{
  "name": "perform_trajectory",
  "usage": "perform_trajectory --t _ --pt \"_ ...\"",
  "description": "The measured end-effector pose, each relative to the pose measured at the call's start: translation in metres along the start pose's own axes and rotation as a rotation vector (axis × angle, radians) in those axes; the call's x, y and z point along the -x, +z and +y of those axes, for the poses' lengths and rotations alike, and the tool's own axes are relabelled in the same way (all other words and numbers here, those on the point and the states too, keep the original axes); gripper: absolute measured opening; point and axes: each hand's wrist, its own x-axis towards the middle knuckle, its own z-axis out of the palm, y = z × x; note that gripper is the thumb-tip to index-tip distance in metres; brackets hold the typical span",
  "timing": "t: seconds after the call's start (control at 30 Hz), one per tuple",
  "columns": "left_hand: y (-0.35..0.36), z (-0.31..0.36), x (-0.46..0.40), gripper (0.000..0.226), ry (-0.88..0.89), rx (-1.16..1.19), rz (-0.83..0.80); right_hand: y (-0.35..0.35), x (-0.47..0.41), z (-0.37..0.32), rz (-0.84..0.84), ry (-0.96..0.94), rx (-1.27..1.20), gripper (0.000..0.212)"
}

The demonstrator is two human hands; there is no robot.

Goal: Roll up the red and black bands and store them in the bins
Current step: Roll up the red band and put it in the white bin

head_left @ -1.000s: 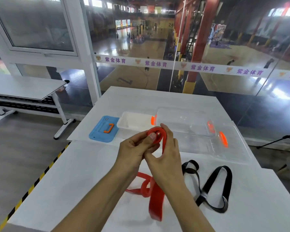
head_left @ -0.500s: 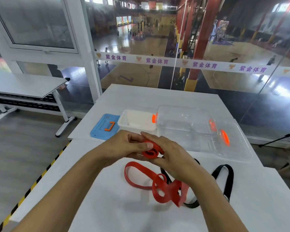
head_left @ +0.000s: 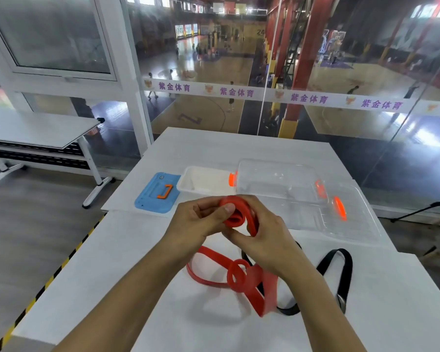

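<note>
L hand + R hand raised over table, fingers curled, both grips pinching rolled end of red band.

The flat red rubber band looks smooth and matt, the flat black band likewise dull, the clear lidded plastic bin and the clear plastic tray glossy, the blue plastic lid satin, the white laminate surface matt.
</note>
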Motion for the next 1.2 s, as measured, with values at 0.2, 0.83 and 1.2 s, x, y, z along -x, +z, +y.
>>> perform_trajectory --t 0.2,0.83,1.2 --pt "0.013 -0.006 -0.003 0.040 -0.006 0.149 0.189 0.029 0.011 -0.004 0.112 0.051 -0.140 0.077" --pt "-0.015 -0.020 0.012 0.049 -0.284 -0.139 -0.119 0.012 0.005 0.010 -0.236 0.070 0.080 0.077" --pt "-0.020 -0.014 0.010 0.029 -0.134 -0.373 -0.188 0.003 0.004 0.006 -0.344 -0.007 0.210 0.090"
